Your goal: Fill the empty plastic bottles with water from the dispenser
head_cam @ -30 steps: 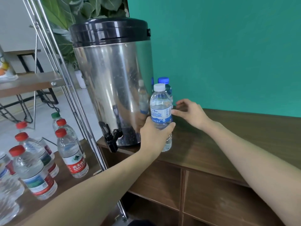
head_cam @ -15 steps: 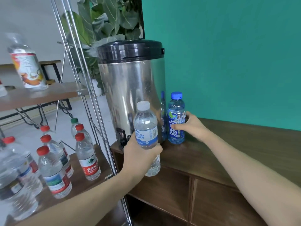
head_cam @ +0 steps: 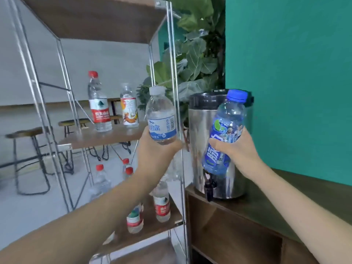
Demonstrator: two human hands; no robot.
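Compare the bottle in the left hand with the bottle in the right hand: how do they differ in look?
The clear bottle in the left hand has a white cap; the blue bottle in the right hand has a blue cap. The clear bottle's label is a narrow white-blue band; the blue bottle's covers most of its body. Both are capped and held up.

- I see two bare forearms coming in from the bottom edge of my view, one from each lower corner.
- No sleeve shows on either arm; both are uncovered right to the frame edge.
- My left hand (head_cam: 156, 153) wears no glove, ring or band.
- My right hand (head_cam: 237, 149) is likewise bare, with nothing on the wrist.
- No cables, straps or markings show on either arm.
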